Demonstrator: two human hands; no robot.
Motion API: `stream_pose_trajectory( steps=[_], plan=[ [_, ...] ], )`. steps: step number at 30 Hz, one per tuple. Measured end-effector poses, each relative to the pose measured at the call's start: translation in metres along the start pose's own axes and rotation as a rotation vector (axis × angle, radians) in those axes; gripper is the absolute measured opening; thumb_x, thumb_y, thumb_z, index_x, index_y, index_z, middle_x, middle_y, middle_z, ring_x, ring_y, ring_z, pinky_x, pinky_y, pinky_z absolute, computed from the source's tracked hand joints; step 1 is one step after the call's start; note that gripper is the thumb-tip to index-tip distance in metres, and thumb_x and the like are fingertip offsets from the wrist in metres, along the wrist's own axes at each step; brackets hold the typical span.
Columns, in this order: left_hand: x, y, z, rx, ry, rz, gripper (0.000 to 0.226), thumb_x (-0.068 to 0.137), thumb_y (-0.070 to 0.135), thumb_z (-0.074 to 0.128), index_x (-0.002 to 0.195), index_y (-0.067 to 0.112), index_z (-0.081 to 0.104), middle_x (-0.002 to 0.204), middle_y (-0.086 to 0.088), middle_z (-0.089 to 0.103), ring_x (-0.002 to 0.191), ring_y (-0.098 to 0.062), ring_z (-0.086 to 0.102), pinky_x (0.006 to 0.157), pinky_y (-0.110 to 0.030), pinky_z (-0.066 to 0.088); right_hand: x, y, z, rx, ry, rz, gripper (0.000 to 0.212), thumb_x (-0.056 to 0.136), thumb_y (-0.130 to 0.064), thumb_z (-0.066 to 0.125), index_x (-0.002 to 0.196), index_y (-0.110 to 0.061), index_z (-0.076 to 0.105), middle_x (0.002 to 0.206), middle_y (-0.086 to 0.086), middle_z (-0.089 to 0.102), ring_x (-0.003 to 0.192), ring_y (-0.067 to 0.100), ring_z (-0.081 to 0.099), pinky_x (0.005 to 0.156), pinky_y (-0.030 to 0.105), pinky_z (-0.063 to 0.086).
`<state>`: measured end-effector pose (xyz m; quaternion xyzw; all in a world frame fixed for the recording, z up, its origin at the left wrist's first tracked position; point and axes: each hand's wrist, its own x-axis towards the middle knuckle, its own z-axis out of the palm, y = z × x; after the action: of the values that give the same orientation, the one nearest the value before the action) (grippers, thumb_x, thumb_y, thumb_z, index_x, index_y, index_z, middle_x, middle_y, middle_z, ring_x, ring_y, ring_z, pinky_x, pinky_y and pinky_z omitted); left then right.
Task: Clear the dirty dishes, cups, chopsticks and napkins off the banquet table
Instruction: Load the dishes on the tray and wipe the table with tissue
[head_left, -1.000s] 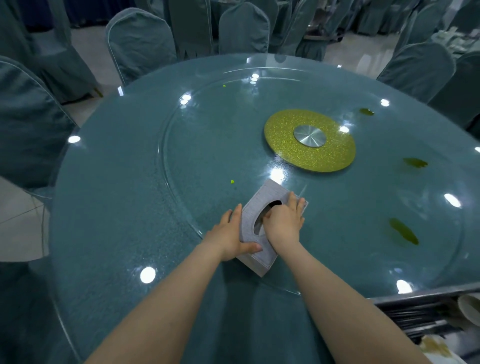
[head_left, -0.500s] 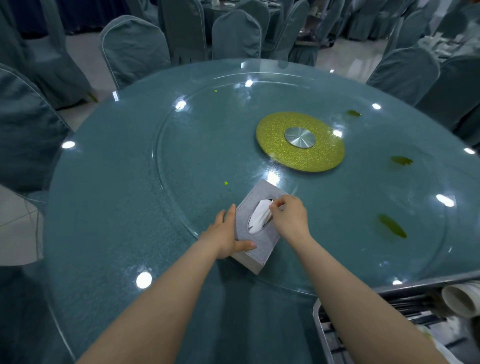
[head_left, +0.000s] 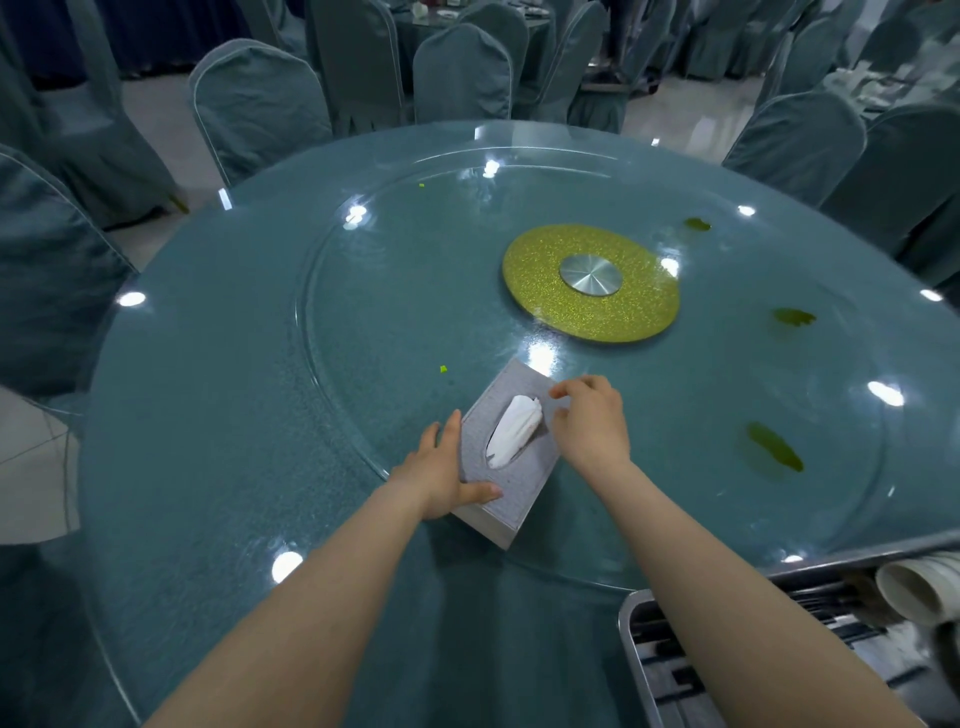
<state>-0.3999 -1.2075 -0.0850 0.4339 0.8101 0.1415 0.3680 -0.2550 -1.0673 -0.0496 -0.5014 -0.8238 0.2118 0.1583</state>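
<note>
Chairs in grey-green covers (head_left: 260, 104) ring the far and left sides of the round worktop (head_left: 197, 415), which is draped in teal cloth under a glass sheet. A tiny bright green scrap (head_left: 443, 369) lies on the glass just left of the grey tissue box (head_left: 524, 483). The box sits at the near edge of the glass turntable (head_left: 415, 270), angled with its far end toward the right. The left hand (head_left: 444, 475) grips the box's near left corner, thumb lying across the top and fingers along the left side. A white napkin (head_left: 514, 431) fills the oval slot in the box top. The right hand (head_left: 589, 421) hovers over the box's right edge with fingers loosely curled and grasping nothing; whether it touches the box is unclear. Farther right, a yellow-green disc (head_left: 592, 317) with a metal hub marks the turntable's centre. Dark green smears (head_left: 774, 447) dot the glass beyond it. At the lower right corner, a metal cart (head_left: 636, 639) holds white cups (head_left: 914, 592) lying on their sides.
</note>
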Motion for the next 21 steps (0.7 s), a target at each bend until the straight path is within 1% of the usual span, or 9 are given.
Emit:
stream_pose_trajectory(
  steps=[3, 5, 9, 11, 13, 14, 16, 18, 21],
  plan=[
    [0.001, -0.002, -0.001, -0.011, -0.009, -0.002, 0.123, 0.066, 0.065, 0.071, 0.148, 0.034, -0.015, 0.16, -0.003, -0.008, 0.144, -0.033, 0.016, 0.114, -0.051, 0.024, 0.008, 0.003, 0.004, -0.041, -0.036, 0.008, 0.023, 0.091, -0.021, 0.057, 0.112, -0.018, 0.067, 0.13, 0.009, 0.045, 0.123, 0.027, 0.036, 0.096, 0.032, 0.036],
    [0.001, -0.003, -0.002, -0.024, -0.017, -0.004, 0.123, 0.066, 0.065, 0.072, 0.148, 0.035, -0.015, 0.159, -0.004, -0.01, 0.144, -0.032, 0.015, 0.114, -0.051, 0.024, 0.013, 0.001, 0.007, -0.041, -0.063, -0.005, 0.022, 0.088, -0.029, 0.062, 0.108, -0.022, 0.069, 0.132, 0.008, 0.043, 0.127, 0.026, 0.033, 0.098, 0.032, 0.035],
    [0.002, -0.004, -0.003, -0.022, -0.022, 0.0, 0.123, 0.066, 0.065, 0.071, 0.148, 0.035, -0.016, 0.159, -0.004, -0.01, 0.144, -0.034, 0.015, 0.114, -0.051, 0.024, 0.021, -0.005, 0.011, -0.081, -0.142, -0.06, 0.026, 0.08, -0.041, 0.068, 0.103, -0.029, 0.07, 0.135, 0.006, 0.04, 0.131, 0.025, 0.028, 0.103, 0.036, 0.033],
    [0.002, -0.005, -0.003, -0.022, -0.024, 0.003, 0.124, 0.066, 0.064, 0.072, 0.148, 0.035, -0.016, 0.159, -0.004, -0.011, 0.144, -0.034, 0.015, 0.114, -0.051, 0.024, 0.023, -0.007, 0.013, -0.098, -0.156, -0.071, 0.019, 0.08, -0.04, 0.068, 0.096, -0.03, 0.07, 0.136, 0.004, 0.039, 0.133, 0.023, 0.025, 0.104, 0.038, 0.034],
    [0.003, -0.006, -0.004, -0.021, -0.019, 0.004, 0.123, 0.066, 0.063, 0.072, 0.148, 0.035, -0.016, 0.159, -0.003, -0.01, 0.144, -0.033, 0.016, 0.114, -0.05, 0.024, 0.024, -0.007, 0.016, -0.111, -0.157, -0.095, 0.008, 0.082, -0.034, 0.068, 0.088, -0.03, 0.071, 0.134, 0.003, 0.039, 0.132, 0.022, 0.024, 0.104, 0.037, 0.032],
    [0.003, -0.006, -0.005, -0.019, -0.017, 0.005, 0.123, 0.066, 0.063, 0.072, 0.148, 0.034, -0.015, 0.159, -0.003, -0.01, 0.144, -0.033, 0.016, 0.114, -0.05, 0.024, 0.024, -0.008, 0.019, -0.119, -0.163, -0.112, 0.005, 0.083, -0.031, 0.066, 0.086, -0.029, 0.071, 0.132, 0.003, 0.04, 0.131, 0.022, 0.025, 0.104, 0.036, 0.03],
    [0.003, -0.007, -0.006, -0.015, -0.017, 0.006, 0.122, 0.067, 0.063, 0.072, 0.148, 0.035, -0.015, 0.159, -0.002, -0.01, 0.144, -0.033, 0.017, 0.114, -0.049, 0.025, 0.024, -0.008, 0.024, -0.138, -0.178, -0.139, 0.008, 0.086, -0.028, 0.062, 0.087, -0.026, 0.07, 0.128, 0.003, 0.041, 0.128, 0.024, 0.027, 0.105, 0.035, 0.027],
    [0.003, -0.007, -0.008, -0.015, -0.016, 0.002, 0.121, 0.067, 0.062, 0.072, 0.148, 0.035, -0.014, 0.159, -0.002, -0.01, 0.144, -0.033, 0.018, 0.113, -0.049, 0.026, 0.025, -0.008, 0.026, -0.138, -0.169, -0.143, 0.012, 0.088, -0.029, 0.061, 0.089, -0.022, 0.07, 0.123, 0.003, 0.042, 0.125, 0.023, 0.03, 0.106, 0.034, 0.026],
    [0.004, -0.009, -0.01, -0.019, -0.015, 0.001, 0.121, 0.068, 0.061, 0.073, 0.148, 0.036, -0.013, 0.159, -0.001, -0.01, 0.144, -0.033, 0.017, 0.114, -0.049, 0.025, 0.027, -0.008, 0.02, -0.037, -0.11, -0.132, 0.017, 0.089, -0.028, 0.061, 0.09, -0.013, 0.07, 0.117, 0.006, 0.047, 0.12, 0.022, 0.035, 0.105, 0.032, 0.026]
  ],
)
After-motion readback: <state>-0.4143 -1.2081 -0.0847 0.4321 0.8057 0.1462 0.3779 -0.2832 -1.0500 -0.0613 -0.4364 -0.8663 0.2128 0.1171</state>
